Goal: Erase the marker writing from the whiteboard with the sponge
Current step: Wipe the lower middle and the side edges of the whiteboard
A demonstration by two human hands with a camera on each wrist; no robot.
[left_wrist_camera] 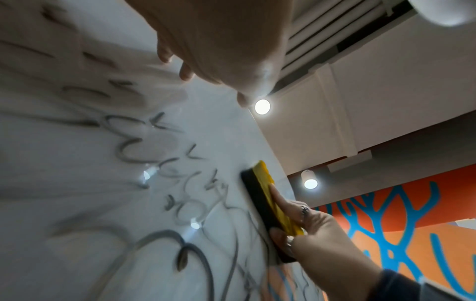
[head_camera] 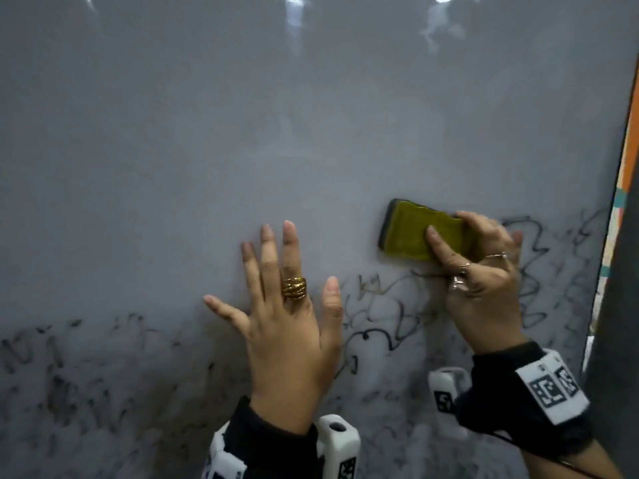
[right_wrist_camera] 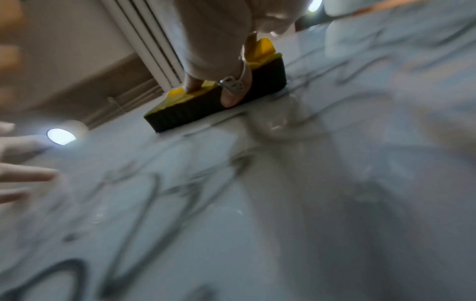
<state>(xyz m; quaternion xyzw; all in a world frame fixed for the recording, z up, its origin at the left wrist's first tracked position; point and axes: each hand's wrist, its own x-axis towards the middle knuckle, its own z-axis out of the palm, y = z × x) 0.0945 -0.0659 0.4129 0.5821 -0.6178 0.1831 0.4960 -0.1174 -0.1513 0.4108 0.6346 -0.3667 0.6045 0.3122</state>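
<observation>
A yellow sponge (head_camera: 411,233) with a dark scrubbing side lies flat against the whiteboard (head_camera: 242,133), and my right hand (head_camera: 480,271) grips it by its right end. The sponge (left_wrist_camera: 268,203) shows edge-on in the left wrist view, its dark side on the board; the right wrist view shows the sponge (right_wrist_camera: 206,106) with a ringed finger across its edge. Black marker writing (head_camera: 380,319) runs below and right of the sponge, with smeared writing (head_camera: 86,368) at lower left. My left hand (head_camera: 276,299) presses flat on the board, fingers spread, left of the sponge.
The board's upper part is wiped grey with ceiling lights reflected in it. The board's right edge (head_camera: 619,188) meets an orange and teal painted wall (head_camera: 627,174). That wall (left_wrist_camera: 412,213) with blue branch shapes and ceiling lamps (left_wrist_camera: 262,106) shows in the left wrist view.
</observation>
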